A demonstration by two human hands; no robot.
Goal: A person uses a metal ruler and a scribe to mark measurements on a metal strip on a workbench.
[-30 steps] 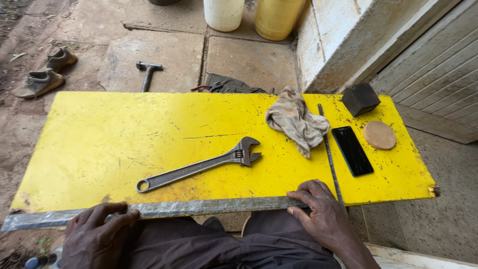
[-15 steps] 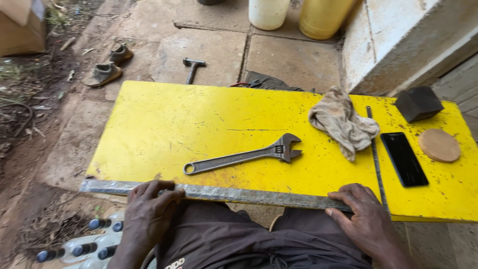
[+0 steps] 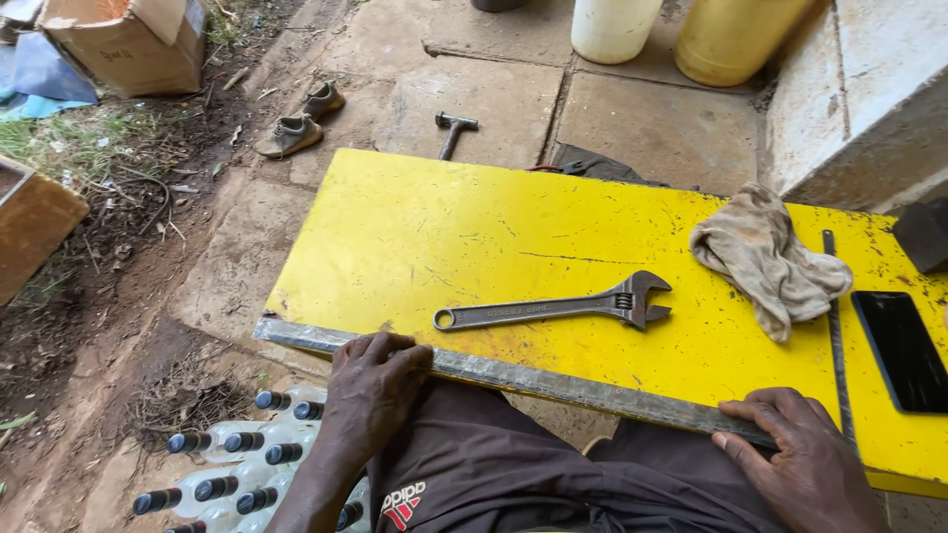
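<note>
A long grey metal bar [image 3: 553, 381] lies along the near edge of a yellow board [image 3: 444, 237] resting over my lap. My left hand [image 3: 373, 387] grips the bar towards its left end, fingers curled over it. My right hand [image 3: 805, 466] presses on the bar's right end at the lower right. Just beyond the bar, an adjustable wrench [image 3: 553, 309] lies flat on the board, jaws to the right. Both hands are a short way from the wrench.
On the board's right side lie a crumpled beige rag [image 3: 765, 259], a thin metal rod [image 3: 837, 336] and a black phone [image 3: 904, 350]. A hammer [image 3: 452, 131], small shoes [image 3: 301, 120], two plastic cans [image 3: 681, 30], a cardboard box [image 3: 128, 39] and capped bottles [image 3: 237, 464] sit on the ground.
The view has swung left, bringing the bottles and cardboard box into sight. My left hand has slid right along the bar; my right hand stays on its right end.
</note>
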